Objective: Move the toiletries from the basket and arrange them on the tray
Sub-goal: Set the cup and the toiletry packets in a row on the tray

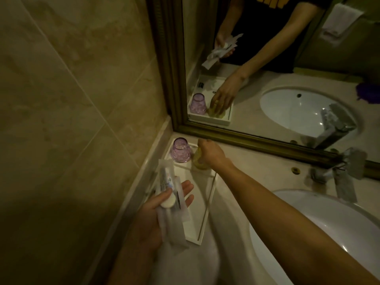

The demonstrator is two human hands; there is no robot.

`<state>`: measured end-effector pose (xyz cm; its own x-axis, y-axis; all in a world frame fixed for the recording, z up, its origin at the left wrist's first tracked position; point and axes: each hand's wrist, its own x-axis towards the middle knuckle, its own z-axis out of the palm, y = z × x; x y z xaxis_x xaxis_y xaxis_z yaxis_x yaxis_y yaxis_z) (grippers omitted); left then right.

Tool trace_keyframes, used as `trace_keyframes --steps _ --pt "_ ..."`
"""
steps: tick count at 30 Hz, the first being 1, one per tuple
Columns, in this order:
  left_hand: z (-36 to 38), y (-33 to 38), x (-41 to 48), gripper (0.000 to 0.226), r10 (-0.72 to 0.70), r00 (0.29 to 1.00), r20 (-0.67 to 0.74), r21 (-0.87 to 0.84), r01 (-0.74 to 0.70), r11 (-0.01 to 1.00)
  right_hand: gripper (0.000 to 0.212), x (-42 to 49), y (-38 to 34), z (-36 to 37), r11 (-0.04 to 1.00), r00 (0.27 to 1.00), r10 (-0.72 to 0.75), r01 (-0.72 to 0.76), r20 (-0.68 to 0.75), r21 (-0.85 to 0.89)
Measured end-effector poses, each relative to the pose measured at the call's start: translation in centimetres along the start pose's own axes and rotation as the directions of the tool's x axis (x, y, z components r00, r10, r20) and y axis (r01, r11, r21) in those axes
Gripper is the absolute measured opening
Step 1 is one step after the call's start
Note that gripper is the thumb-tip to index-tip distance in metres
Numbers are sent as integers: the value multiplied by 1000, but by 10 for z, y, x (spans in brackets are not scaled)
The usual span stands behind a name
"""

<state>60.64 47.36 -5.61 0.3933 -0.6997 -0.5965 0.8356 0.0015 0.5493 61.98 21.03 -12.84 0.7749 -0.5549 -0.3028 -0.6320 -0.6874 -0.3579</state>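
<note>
- Our right hand (209, 154) grips a yellow cup (198, 161), fingers wrapped round it, at the far end of the white tray (205, 204).
- A purple cup (181, 150) stands just beside it in the tray's far corner.
- Our left hand (156, 214) hovers over the tray's near end, thumb pinning wrapped toiletry packets (170, 202) on an otherwise flat palm.
- The tray sits at the counter's (246, 171) left edge, beside the sink (320, 233).

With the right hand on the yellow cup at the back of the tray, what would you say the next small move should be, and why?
Probably let go of the yellow cup and draw the right hand back. The cup appears to stand on the white tray beside the purple cup, while the left hand holds wrapped toiletries waiting to go on the bare front part.
</note>
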Motion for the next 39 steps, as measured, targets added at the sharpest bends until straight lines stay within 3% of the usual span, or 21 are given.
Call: trace_keyframes --steps 3,6,8,9,11,14,20,23,26,28,32,35,39 --pt "5 7 4 40 -27 1000 2 -29 27 999 80 -18 0 -16 991 996 51 -42 -71 125" --pt "2 7 13 51 -32 999 29 -43 34 998 48 -72 -12 -36 942 926 6 121 -376 312" --pt "1 3 20 63 -36 998 46 -90 40 995 25 -124 -27 -41 898 880 -85 271 -468 347" --pt "2 1 22 66 -59 994 89 -153 72 986 18 -148 -36 -40 884 880 -129 311 -458 349" --pt "4 -2 24 49 -121 976 181 -252 165 954 21 -182 -49 -31 875 896 -192 341 -400 344" --pt "14 -7 21 48 -132 980 148 -224 163 961 32 -199 -55 -13 937 902 -231 307 -364 167" --pt "16 -17 24 47 -137 988 73 -185 148 972 26 -211 -58 -4 962 889 -252 274 -382 2" --pt "9 -14 21 47 -140 985 103 -148 155 977 25 -216 -64 -8 954 888 -245 292 -389 63" --pt "-9 -3 25 47 -142 986 84 -89 149 985 28 -220 -53 -11 918 890 -78 239 -448 315" --pt "-21 7 28 49 -118 990 84 -108 126 986 30 -219 -35 3 904 901 28 161 -432 395" --pt "-30 26 27 44 -63 996 60 -128 70 989 20 -210 -15 73 972 961 62 3 -268 234" --pt "-34 29 28 45 -62 997 53 -92 66 994 11 -207 -14 125 998 984 3 9 -178 65" --pt "-38 22 32 46 -79 995 65 -74 84 994 19 -214 -10 147 998 981 -50 55 -188 24"
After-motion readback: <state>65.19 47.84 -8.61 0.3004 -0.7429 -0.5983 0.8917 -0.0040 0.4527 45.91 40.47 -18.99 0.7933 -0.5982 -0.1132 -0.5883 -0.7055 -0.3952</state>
